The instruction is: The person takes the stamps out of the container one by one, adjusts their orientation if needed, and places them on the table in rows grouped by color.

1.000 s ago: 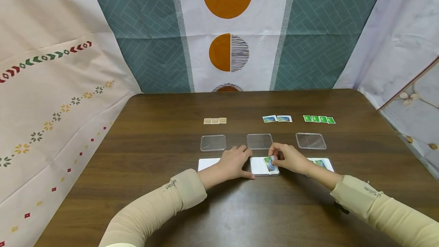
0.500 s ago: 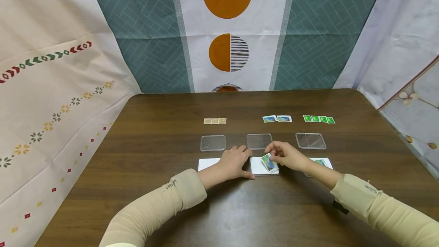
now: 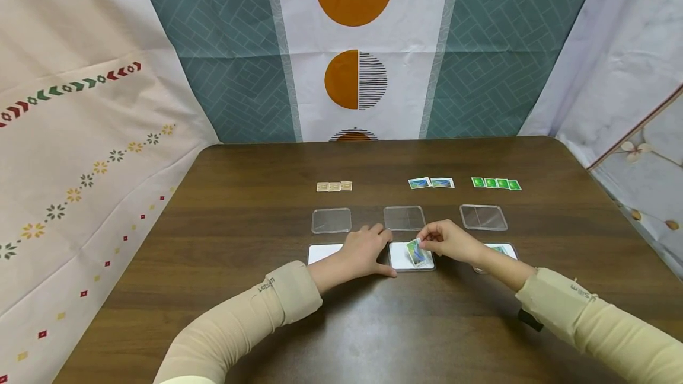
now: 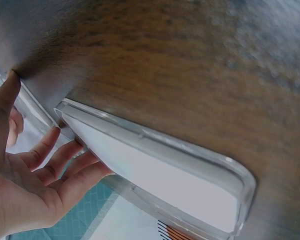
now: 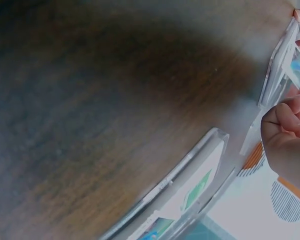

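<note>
My right hand pinches the upper corner of a small green-and-blue stamp over the middle clear case, which has a white lining. The stamp is tilted; whether another lies beneath it, I cannot tell. In the right wrist view part of the stamp shows by my fingers. My left hand has its fingers spread at the left edge of the middle case, thumb near its front corner. The left case, white inside, is partly behind that hand. Stamps lie in the right case, partly hidden by my right wrist.
Three clear lids lie in a row behind the cases on the brown table. Farther back are three beige stamps, two blue landscape stamps and several green stamps. Patterned cloths hang around the table.
The stamp in my right hand has turned from nearly straight to tilted and shifted slightly left over the middle case. My left hand has stayed in place.
</note>
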`<move>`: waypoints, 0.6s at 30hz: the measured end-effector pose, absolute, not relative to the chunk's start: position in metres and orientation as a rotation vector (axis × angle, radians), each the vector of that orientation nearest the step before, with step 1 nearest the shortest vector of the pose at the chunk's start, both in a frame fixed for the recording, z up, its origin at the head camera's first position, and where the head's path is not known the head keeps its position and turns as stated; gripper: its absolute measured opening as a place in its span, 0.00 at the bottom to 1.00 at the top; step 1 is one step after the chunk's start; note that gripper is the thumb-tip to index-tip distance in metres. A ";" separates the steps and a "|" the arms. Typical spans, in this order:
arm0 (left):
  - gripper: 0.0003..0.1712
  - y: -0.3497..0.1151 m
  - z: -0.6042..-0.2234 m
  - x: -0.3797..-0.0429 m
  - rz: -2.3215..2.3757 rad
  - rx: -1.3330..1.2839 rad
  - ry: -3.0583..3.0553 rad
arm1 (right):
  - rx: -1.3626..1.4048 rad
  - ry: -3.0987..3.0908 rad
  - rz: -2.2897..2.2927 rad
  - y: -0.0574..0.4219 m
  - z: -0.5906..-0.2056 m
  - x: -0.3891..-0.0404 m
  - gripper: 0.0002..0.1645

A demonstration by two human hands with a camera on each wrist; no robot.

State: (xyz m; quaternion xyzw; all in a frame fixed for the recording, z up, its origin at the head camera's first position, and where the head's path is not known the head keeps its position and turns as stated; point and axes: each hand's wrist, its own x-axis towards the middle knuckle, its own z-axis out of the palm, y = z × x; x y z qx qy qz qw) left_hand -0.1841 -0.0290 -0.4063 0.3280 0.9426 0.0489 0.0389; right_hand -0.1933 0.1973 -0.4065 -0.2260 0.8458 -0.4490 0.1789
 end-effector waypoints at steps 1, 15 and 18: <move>0.37 -0.029 -0.406 -0.184 0.148 1.006 2.890 | -0.639 2.386 -1.273 0.197 -0.406 -0.193 0.07; 0.38 -0.029 -0.406 -0.184 0.140 1.004 2.887 | -0.596 2.385 -1.293 0.198 -0.401 -0.196 0.07; 0.38 -0.029 -0.406 -0.184 0.139 1.006 2.890 | -0.606 2.402 -1.287 0.198 -0.400 -0.197 0.07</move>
